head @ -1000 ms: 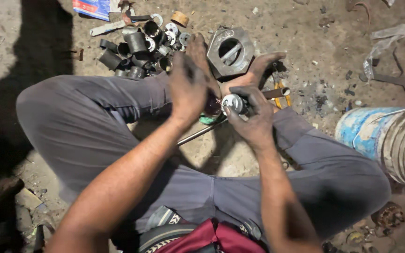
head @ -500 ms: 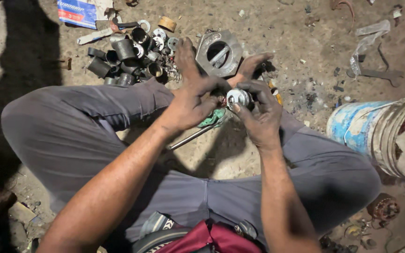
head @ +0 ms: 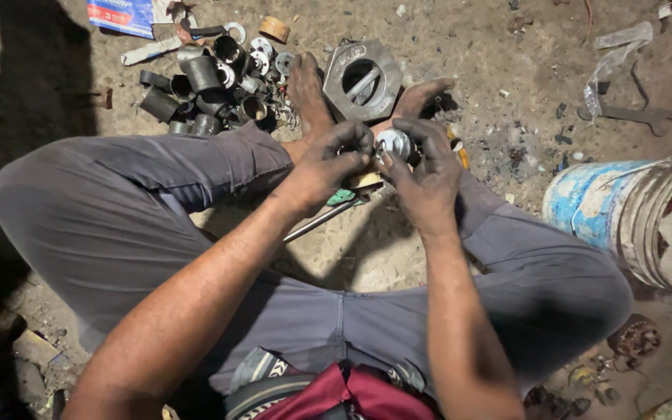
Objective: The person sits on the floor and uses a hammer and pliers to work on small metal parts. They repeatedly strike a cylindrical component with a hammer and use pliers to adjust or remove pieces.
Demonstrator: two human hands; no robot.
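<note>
1. While the person sits cross-legged, metal sleeves (head: pixel 204 85) lie heaped at ten o'clock.
2. Left hand (head: pixel 328 163) fingers curl around a round metal bearing (head: pixel 392 143) at centre.
3. Right hand (head: pixel 427 173) pinches it too; a bucket (head: pixel 624 214) stands at three o'clock.

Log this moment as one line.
left hand: grips round metal part | right hand: grips same part | hex metal block: on ground beyond | bucket: right
</note>
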